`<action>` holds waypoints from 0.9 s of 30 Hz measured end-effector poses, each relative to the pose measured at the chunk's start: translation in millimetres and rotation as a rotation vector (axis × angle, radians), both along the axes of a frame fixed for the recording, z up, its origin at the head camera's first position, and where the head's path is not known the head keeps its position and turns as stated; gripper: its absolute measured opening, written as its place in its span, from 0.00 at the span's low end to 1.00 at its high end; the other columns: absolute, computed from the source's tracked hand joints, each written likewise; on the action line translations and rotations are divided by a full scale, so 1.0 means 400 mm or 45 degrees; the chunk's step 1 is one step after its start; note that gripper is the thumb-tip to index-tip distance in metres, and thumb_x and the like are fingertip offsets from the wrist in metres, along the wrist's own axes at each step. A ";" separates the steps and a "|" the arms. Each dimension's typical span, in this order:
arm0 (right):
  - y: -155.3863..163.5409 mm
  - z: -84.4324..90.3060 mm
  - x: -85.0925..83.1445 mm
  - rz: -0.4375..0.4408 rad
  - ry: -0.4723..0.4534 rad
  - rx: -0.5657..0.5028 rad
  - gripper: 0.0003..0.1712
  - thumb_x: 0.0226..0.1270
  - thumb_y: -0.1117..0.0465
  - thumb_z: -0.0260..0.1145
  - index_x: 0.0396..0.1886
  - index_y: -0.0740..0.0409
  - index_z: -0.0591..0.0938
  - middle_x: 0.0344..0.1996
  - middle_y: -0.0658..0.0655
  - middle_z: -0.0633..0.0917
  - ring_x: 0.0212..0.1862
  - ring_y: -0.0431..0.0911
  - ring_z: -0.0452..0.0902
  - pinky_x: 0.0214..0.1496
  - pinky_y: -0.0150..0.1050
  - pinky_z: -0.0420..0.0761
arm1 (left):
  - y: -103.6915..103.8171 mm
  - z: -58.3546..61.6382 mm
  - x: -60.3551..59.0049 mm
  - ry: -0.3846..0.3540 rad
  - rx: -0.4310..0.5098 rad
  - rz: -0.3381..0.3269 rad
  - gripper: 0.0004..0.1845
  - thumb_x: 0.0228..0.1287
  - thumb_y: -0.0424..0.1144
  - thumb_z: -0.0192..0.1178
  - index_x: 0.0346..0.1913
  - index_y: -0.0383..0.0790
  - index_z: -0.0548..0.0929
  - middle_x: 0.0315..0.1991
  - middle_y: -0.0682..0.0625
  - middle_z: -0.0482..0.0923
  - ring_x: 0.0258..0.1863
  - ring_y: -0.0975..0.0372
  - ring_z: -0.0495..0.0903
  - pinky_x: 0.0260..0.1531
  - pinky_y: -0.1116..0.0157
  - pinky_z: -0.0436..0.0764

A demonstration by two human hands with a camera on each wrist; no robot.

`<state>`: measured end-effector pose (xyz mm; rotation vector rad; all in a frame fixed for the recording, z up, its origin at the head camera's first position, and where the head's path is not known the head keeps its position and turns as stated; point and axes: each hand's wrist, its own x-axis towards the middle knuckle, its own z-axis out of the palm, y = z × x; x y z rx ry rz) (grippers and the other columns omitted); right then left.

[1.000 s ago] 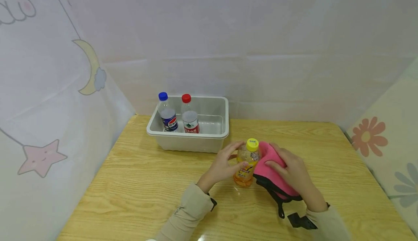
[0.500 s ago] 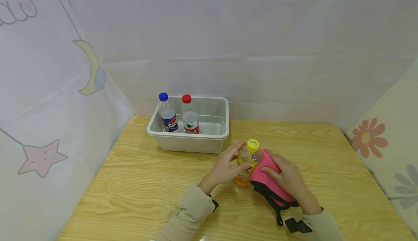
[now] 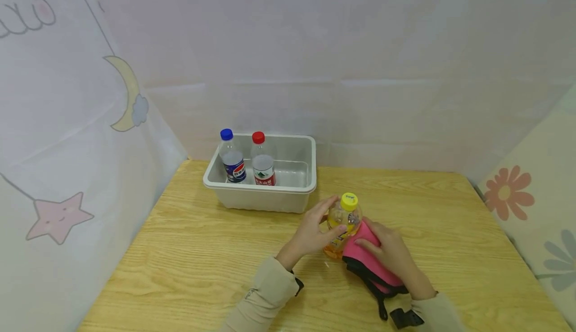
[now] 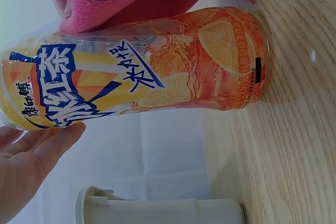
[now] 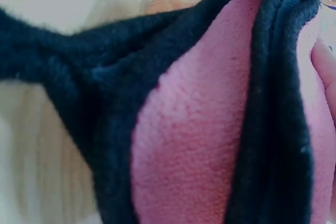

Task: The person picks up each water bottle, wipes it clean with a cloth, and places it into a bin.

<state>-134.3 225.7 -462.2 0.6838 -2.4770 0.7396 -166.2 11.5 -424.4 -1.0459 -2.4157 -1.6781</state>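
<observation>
I'm seeing my left hand gripping the tea bottle; my right hand is pressing the pink cloth against it.

a: what sits at eleven o'clock on the wooden table?
b: a pale plastic bin, up near the back wall.
a: anything in it?
b: two upright bottles side by side, a blue-capped bottle at nine o'clock of a red-capped bottle.

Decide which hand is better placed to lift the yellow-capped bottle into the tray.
Left. The left hand already grips the bottle and is nearer the tray; the right hand holds the pink cloth.
</observation>
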 end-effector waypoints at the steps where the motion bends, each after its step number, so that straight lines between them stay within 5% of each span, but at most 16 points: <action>1: -0.001 -0.003 0.000 -0.004 -0.028 -0.001 0.30 0.46 0.61 0.73 0.49 0.73 0.76 0.37 0.65 0.83 0.38 0.55 0.81 0.33 0.45 0.82 | 0.000 -0.001 0.000 0.008 0.000 0.002 0.33 0.61 0.39 0.59 0.66 0.35 0.60 0.63 0.42 0.62 0.59 0.51 0.66 0.50 0.66 0.74; 7: -0.008 -0.015 0.005 -0.023 -0.146 0.013 0.30 0.50 0.60 0.71 0.49 0.76 0.75 0.41 0.69 0.81 0.42 0.59 0.79 0.38 0.49 0.80 | 0.002 -0.003 0.002 0.043 -0.004 0.014 0.33 0.61 0.40 0.59 0.66 0.32 0.60 0.63 0.41 0.63 0.58 0.51 0.67 0.49 0.66 0.75; 16: -0.011 -0.031 0.007 -0.018 -0.216 0.038 0.32 0.51 0.59 0.71 0.52 0.74 0.75 0.39 0.63 0.83 0.37 0.49 0.81 0.32 0.40 0.80 | 0.007 -0.003 0.007 0.037 -0.003 0.052 0.32 0.61 0.41 0.59 0.65 0.34 0.61 0.63 0.42 0.63 0.58 0.53 0.67 0.48 0.67 0.75; 27: 0.046 0.000 0.024 -0.088 -0.338 -0.182 0.25 0.57 0.62 0.67 0.53 0.66 0.72 0.39 0.59 0.81 0.36 0.40 0.75 0.31 0.36 0.77 | 0.010 0.003 0.013 -0.007 -0.025 0.107 0.31 0.61 0.42 0.59 0.65 0.35 0.63 0.60 0.44 0.65 0.57 0.56 0.68 0.49 0.65 0.74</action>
